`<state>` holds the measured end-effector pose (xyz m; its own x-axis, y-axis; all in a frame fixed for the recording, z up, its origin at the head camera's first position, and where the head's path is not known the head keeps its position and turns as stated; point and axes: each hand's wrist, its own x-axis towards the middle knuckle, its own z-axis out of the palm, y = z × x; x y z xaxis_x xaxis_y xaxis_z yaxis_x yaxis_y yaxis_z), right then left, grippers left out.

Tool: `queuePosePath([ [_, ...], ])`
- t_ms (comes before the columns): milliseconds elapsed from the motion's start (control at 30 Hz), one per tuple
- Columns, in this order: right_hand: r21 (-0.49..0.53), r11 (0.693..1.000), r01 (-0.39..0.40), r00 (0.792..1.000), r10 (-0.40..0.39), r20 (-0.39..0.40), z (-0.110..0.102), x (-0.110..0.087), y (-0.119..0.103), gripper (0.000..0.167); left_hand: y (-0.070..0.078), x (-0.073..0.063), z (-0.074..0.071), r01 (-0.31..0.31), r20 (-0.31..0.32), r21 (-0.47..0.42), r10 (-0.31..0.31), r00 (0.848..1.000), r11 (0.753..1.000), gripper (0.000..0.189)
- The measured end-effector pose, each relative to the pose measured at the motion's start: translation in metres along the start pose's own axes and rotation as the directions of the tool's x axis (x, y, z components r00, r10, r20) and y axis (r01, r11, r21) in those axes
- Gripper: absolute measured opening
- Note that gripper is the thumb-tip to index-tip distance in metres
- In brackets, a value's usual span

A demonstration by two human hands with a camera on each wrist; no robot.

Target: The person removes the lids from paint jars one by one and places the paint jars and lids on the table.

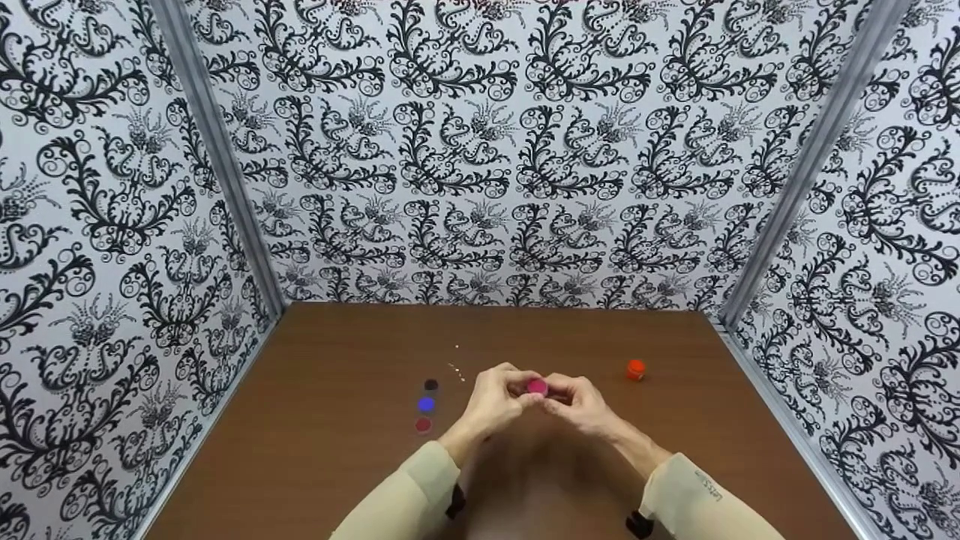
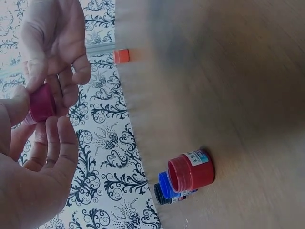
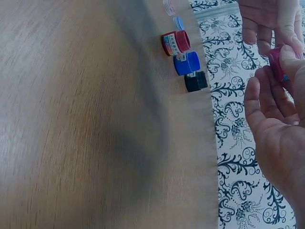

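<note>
In front of me both hands meet at a small magenta paint jar [image 1: 537, 386], held above the table. My left hand [image 1: 496, 399] grips it from the left between thumb and fingers. From the other side my right hand [image 1: 583, 407] pinches it with thumb and fingertips. Fingers cover part of the jar, so whether a lid sits on it is unclear. To the left stand three paint jars in a row: black [image 1: 431, 385], blue [image 1: 426, 404] and red [image 1: 424, 425]. The red jar [image 2: 191, 171] shows a bare threaded neck in the left wrist view.
An orange jar [image 1: 636, 369] stands on the right of the brown table [image 1: 360, 480]. Small pale flecks [image 1: 458, 370] lie beyond the row of jars. A bluish clear lid [image 3: 178, 22] lies near the red jar. Patterned walls [image 1: 480, 150] enclose the table's back and sides.
</note>
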<state>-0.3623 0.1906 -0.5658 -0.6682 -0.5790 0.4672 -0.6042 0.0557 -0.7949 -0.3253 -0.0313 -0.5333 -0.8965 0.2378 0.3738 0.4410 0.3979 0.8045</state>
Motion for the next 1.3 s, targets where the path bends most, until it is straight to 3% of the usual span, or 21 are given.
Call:
queuePosePath([
  [167,-0.086,0.996,0.039,0.998,-0.043,-0.043,0.004,0.001,-0.002,0.018,0.0,-0.001,0.001,0.045,-0.029,-0.02,-0.046,0.999,0.999,0.027],
  [600,-0.107,0.994,0.034,0.986,-0.052,-0.161,0.017,0.005,-0.013,0.021,0.006,-0.003,0.006,0.048,-0.134,-0.063,-0.056,0.989,0.997,0.026],
  [800,-0.106,0.994,0.007,0.977,-0.03,-0.212,0.022,0.004,-0.011,0.027,0.009,-0.004,0.007,0.073,-0.167,-0.116,-0.092,0.982,0.991,0.031],
  [1000,-0.1,0.995,0.015,0.982,-0.033,-0.185,0.019,0.003,-0.01,0.023,0.004,-0.004,0.004,0.064,-0.124,-0.085,-0.074,0.989,0.994,0.029],
  [1300,-0.029,0.999,0.028,0.994,-0.031,-0.107,0.011,0.006,-0.015,0.025,0.004,-0.004,-0.016,-0.022,0.007,-0.078,0.023,1.0,0.997,0.042],
])
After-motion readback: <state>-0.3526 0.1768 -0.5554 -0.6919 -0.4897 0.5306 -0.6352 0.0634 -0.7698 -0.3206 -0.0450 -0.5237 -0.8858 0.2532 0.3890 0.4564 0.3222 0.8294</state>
